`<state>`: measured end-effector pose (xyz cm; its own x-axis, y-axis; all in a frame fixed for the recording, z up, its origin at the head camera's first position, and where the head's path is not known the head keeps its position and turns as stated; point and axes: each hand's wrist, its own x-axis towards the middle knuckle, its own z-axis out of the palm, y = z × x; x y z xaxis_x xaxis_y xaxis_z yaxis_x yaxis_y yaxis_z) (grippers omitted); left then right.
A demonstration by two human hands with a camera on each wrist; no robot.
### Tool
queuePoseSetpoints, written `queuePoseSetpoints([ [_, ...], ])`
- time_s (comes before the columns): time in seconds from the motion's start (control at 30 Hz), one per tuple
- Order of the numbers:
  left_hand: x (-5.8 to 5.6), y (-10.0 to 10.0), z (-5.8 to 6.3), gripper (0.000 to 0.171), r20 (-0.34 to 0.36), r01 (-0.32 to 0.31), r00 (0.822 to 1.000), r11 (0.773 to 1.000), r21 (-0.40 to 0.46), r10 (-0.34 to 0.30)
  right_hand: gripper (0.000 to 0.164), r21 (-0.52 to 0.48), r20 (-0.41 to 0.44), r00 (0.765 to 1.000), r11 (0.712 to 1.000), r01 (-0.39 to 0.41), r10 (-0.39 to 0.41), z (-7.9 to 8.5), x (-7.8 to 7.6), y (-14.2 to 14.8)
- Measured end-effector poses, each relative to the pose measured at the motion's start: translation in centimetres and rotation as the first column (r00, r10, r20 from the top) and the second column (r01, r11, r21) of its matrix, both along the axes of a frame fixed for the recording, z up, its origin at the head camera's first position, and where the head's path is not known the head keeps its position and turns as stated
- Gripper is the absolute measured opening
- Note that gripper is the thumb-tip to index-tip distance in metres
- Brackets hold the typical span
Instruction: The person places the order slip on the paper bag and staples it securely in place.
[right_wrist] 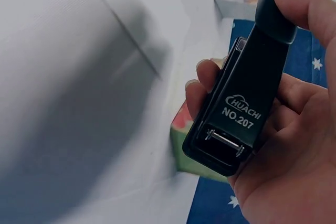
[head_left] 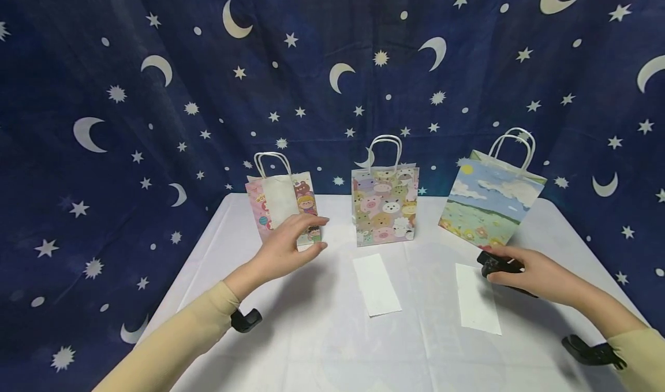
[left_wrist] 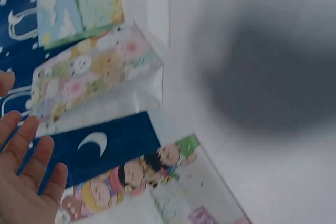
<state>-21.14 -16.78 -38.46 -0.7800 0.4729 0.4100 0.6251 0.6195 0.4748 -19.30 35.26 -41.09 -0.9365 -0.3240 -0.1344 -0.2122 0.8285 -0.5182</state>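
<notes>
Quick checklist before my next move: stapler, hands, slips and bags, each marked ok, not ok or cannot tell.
1. Stapler secure in the right hand: ok, gripped.
2. Staples loaded: cannot tell; the inside is not visible.
3. Left hand free: ok, it holds nothing.
4. Left bag, middle bag and right bag standing: ok.
5. White strip on the left bag fastened: cannot tell.
6. Middle slip and right slip on their bags: not ok, both lie on the tabletop.
</notes>
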Motion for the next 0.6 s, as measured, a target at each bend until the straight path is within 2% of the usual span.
queuePoseSetpoints([
  [0.17,0.1,1.4,-0.7,0.045,0.041,-0.001,0.999,0.998,-0.055,0.004,0.074,-0.021,0.042,0.998,0.999,0.039,-0.038,-0.5,0.3,1.0],
  [0.3,0.1,2.2,-1.3,0.047,0.083,-0.023,0.996,0.995,-0.095,0.031,0.073,-0.043,0.08,0.994,0.996,0.08,-0.076,-1.0,0.5,1.6],
  [0.43,0.2,3.0,-2.0,0.049,0.133,-0.047,0.989,0.988,-0.145,0.066,0.072,-0.064,0.109,0.986,0.989,0.131,-0.124,-1.5,0.6,2.3],
  [0.6,0.5,3.6,-3.0,0.049,0.2,-0.039,0.977,0.983,-0.178,0.075,0.075,-0.056,0.166,0.971,0.981,0.186,-0.174,-1.9,0.6,3.4],
])
